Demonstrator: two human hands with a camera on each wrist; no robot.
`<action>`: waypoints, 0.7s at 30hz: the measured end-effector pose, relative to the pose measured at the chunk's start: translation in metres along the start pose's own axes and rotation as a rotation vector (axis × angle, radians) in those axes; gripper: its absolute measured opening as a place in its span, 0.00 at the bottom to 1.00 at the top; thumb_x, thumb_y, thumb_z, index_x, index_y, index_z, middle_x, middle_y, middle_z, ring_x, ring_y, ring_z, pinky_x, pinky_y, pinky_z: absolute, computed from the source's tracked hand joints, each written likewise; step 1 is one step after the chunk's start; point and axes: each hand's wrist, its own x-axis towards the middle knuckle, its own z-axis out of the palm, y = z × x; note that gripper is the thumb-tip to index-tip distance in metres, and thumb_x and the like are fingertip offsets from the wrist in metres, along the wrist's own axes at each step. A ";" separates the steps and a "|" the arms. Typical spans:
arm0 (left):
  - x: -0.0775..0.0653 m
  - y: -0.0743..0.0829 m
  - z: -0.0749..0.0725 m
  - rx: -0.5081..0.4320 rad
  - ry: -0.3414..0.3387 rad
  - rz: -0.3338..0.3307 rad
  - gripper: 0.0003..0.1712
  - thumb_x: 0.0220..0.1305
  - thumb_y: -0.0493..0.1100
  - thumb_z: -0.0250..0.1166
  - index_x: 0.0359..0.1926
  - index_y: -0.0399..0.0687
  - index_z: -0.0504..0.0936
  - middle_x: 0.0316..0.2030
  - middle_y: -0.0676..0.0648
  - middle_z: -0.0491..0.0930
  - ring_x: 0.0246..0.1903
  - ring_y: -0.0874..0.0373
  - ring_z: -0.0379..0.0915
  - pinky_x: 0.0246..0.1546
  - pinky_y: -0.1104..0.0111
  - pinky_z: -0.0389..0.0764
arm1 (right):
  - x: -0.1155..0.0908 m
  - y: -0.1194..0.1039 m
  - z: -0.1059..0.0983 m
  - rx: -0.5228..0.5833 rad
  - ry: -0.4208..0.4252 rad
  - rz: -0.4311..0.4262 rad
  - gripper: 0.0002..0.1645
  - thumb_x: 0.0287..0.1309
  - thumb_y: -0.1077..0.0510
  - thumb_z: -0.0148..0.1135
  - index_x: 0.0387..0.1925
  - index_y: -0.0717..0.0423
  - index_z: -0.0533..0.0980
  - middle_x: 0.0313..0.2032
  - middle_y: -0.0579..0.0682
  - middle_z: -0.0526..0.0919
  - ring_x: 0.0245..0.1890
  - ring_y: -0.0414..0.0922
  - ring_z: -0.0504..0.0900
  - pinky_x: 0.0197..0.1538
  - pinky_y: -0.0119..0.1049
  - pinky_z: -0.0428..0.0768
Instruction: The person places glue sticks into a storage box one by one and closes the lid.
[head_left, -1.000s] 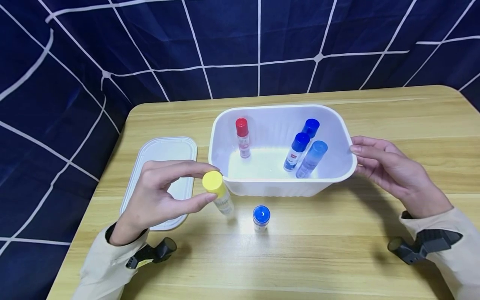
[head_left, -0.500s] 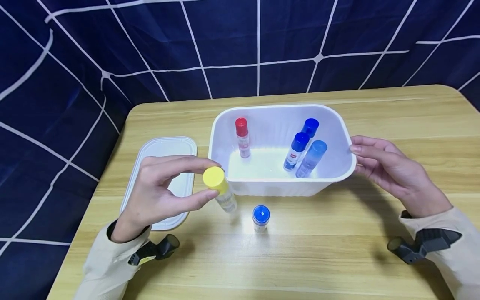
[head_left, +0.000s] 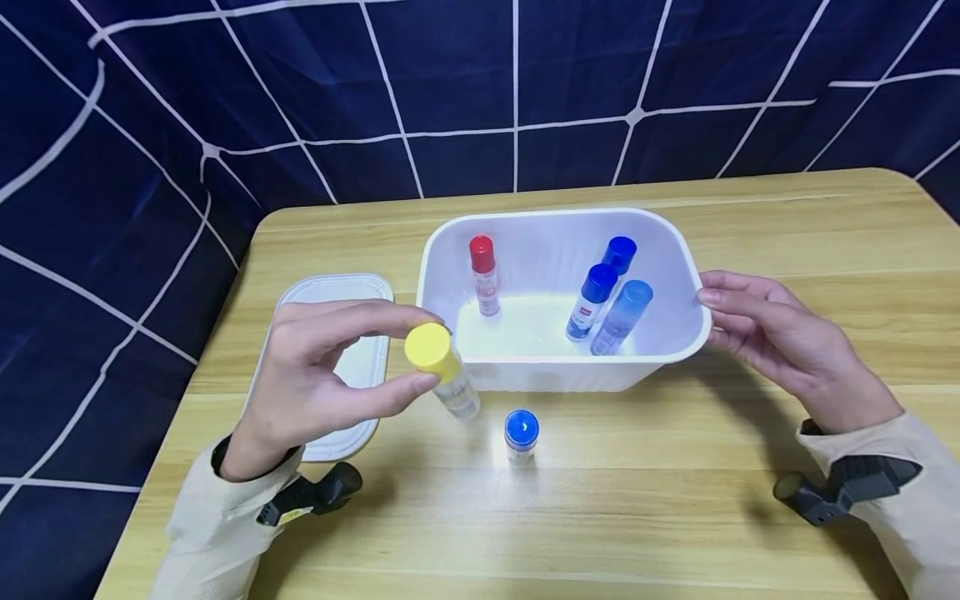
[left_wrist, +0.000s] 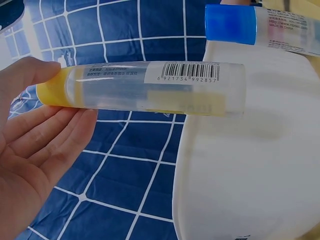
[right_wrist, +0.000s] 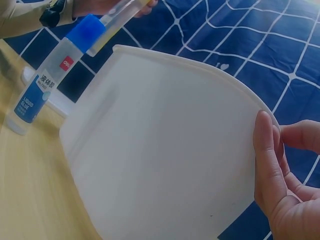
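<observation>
My left hand [head_left: 322,367] pinches a liquid glue bottle [head_left: 459,396] by its yellow cap, thumb on one side and fingers on the other. The bottle hangs tilted just outside the near left corner of a white plastic bin [head_left: 540,373]. At the bin's right end, my right hand [head_left: 787,342] pinches the rim, as the right wrist view [right_wrist: 285,175] also shows. A blue-capped liquid glue bottle [head_left: 521,435] stands upright on the table in front of the bin; its label shows in the right wrist view.
Inside the bin, a red-capped bottle [head_left: 485,279] stands at the left. Two dark-blue-capped bottles [head_left: 588,307] and a light-blue one [head_left: 624,317] cluster at the right. A white lid [head_left: 367,367] lies on the wooden table [head_left: 637,517], partly behind my left hand.
My left hand has lifted slightly, and the yellow-capped glue bottle has risen with it, its lower end swinging a little to the right. My right hand keeps its place on the bin.
</observation>
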 end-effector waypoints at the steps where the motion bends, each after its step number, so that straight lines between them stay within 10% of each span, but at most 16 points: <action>1: 0.001 0.000 0.000 -0.001 0.002 0.003 0.17 0.47 0.28 0.73 0.41 0.27 0.83 0.36 0.40 0.85 0.35 0.55 0.80 0.41 0.67 0.83 | 0.000 0.000 0.000 -0.003 -0.001 0.001 0.23 0.69 0.76 0.31 0.52 0.74 0.74 0.46 0.65 0.82 0.46 0.53 0.84 0.47 0.42 0.83; 21: 0.010 0.004 0.001 -0.018 0.010 0.039 0.20 0.44 0.26 0.74 0.42 0.27 0.82 0.37 0.37 0.84 0.36 0.49 0.82 0.43 0.62 0.84 | 0.000 0.001 -0.001 -0.030 0.008 0.001 0.23 0.69 0.75 0.32 0.51 0.73 0.75 0.45 0.64 0.83 0.44 0.51 0.85 0.46 0.40 0.84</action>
